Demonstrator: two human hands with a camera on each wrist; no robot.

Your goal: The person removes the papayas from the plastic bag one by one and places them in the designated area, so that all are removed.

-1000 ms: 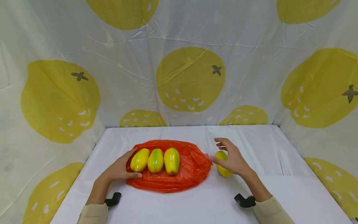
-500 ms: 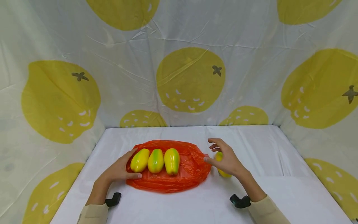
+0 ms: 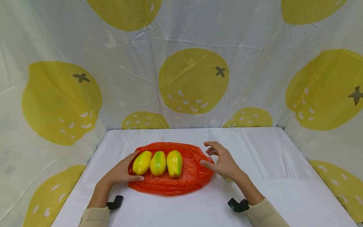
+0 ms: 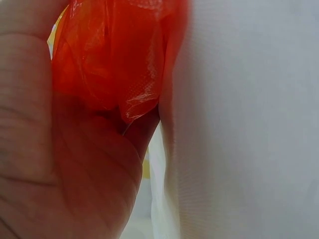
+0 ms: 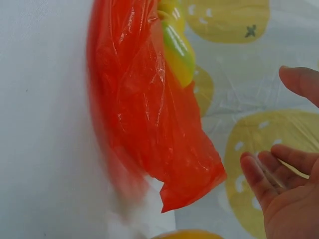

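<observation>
On the white table (image 3: 170, 211), a left hand (image 3: 122, 171) curls round one end of a crumpled red bag (image 3: 191, 173), a right hand (image 3: 224, 162) hangs fingers apart near the other, and three glossy yellow-green fruits (image 3: 158, 163) lie in line, perhaps inside.

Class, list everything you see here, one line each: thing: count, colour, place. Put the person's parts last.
yellow-green fruits: 3, yellow-green, side by side on the bag's left half
red plastic bag: 1, red, mid-table
yellow rounded thing: 1, yellow, mostly hidden by the right wrist in the head view
table cover: 1, white, under the bag
curtain: count unclear, white with yellow fruit prints, back and sides
wrist devices: 2, black, one per wrist
sleeves: 2, beige, bottom edge
left hand: 1, around the bag's left end
right hand: 1, near the bag's right end, apart from it
</observation>
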